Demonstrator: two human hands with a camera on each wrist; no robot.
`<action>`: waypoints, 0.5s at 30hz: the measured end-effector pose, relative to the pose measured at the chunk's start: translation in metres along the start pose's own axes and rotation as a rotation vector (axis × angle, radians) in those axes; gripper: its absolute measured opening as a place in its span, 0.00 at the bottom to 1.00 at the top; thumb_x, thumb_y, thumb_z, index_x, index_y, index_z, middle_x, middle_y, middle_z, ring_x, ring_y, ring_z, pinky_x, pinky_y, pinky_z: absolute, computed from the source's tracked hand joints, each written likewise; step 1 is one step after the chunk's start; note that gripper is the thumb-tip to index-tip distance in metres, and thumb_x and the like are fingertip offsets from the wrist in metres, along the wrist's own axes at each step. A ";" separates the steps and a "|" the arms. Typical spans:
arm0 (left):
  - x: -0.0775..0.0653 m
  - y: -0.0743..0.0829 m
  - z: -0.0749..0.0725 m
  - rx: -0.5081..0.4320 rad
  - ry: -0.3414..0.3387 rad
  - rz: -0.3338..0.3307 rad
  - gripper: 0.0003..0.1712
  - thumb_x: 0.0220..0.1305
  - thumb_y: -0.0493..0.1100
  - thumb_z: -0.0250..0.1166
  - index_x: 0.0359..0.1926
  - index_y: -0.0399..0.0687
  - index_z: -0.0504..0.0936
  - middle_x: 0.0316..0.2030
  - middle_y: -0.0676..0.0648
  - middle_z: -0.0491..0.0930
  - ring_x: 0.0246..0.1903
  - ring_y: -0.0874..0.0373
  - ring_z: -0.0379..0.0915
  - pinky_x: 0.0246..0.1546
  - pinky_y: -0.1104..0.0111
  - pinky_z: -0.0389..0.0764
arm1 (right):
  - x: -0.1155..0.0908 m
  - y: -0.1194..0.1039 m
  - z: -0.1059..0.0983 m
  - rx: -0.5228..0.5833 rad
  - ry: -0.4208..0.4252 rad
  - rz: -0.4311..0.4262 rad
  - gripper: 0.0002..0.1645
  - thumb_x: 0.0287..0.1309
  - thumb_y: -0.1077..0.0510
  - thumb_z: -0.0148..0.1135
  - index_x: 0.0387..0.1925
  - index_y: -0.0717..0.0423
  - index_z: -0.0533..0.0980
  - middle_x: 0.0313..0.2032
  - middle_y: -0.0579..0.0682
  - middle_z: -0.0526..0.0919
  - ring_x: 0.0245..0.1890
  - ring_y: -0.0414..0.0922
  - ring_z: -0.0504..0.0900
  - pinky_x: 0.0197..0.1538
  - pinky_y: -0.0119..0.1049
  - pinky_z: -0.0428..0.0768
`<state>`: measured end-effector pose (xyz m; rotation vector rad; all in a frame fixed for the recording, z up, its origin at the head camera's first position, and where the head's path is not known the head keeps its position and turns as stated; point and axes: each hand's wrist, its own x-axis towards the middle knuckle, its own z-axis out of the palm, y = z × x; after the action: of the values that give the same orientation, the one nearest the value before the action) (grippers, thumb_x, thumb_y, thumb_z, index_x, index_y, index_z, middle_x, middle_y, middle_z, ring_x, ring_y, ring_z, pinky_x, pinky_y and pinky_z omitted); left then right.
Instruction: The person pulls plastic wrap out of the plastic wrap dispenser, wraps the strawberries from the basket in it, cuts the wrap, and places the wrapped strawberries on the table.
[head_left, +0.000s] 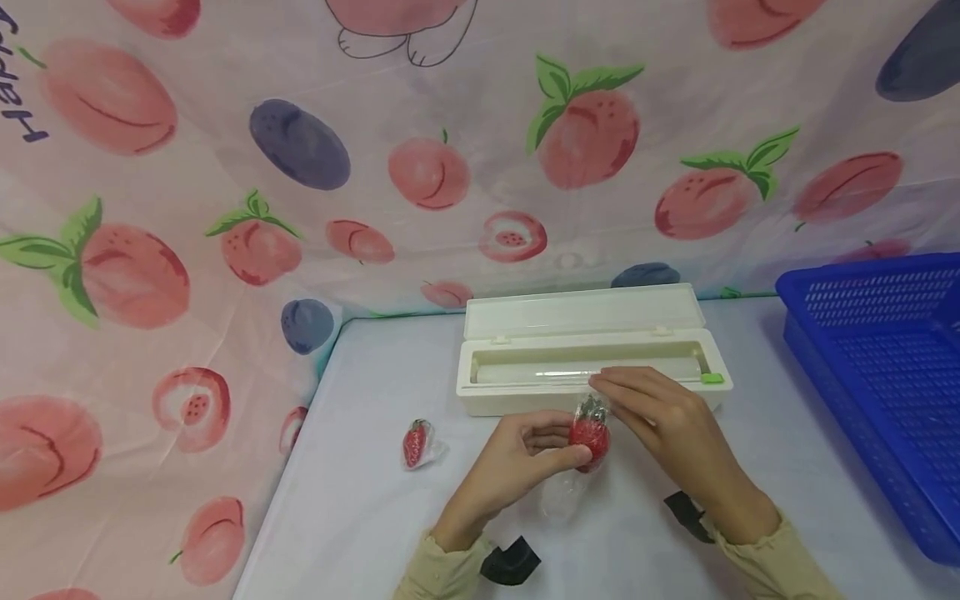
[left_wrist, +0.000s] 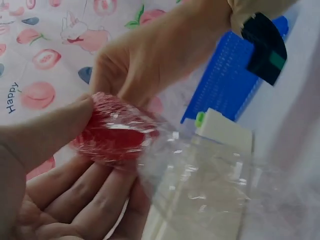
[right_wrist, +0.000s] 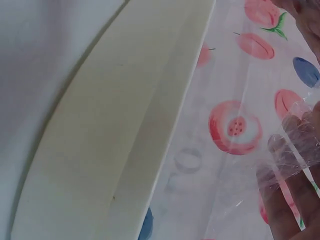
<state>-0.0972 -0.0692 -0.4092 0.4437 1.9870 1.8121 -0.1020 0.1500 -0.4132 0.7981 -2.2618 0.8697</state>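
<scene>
A red strawberry [head_left: 588, 442] with a green leafy top is wrapped in clear plastic film [left_wrist: 200, 175]. My left hand [head_left: 525, 454] pinches it between thumb and fingers, and loose film trails below. Beside the leafy end, my right hand [head_left: 660, 417] has its fingers extended, close against the film. In the right wrist view, crinkled film [right_wrist: 295, 150] lies over fingers at the right. Just behind both hands stands a cream film dispenser box [head_left: 487, 404], lid raised, with a clear roll inside.
Another wrapped strawberry [head_left: 415, 443] lies on the white table [head_left: 337, 517], left of my hands. A blue perforated basket [head_left: 847, 400] stands at the right. Behind the table hangs a fruit-printed cloth [head_left: 360, 150]. The dispenser has a green slider [head_left: 712, 378] at its right end.
</scene>
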 end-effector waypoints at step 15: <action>-0.003 0.009 0.007 -0.085 0.189 0.136 0.22 0.58 0.37 0.73 0.54 0.40 0.83 0.50 0.41 0.85 0.47 0.58 0.82 0.50 0.69 0.82 | -0.004 -0.008 0.014 0.184 -0.040 0.149 0.21 0.43 0.77 0.72 0.42 0.60 0.86 0.41 0.47 0.89 0.43 0.47 0.87 0.54 0.15 0.74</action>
<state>-0.0914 -0.0635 -0.4008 0.4032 2.0363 2.0822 -0.0978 0.1360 -0.4215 0.7393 -2.3232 1.1546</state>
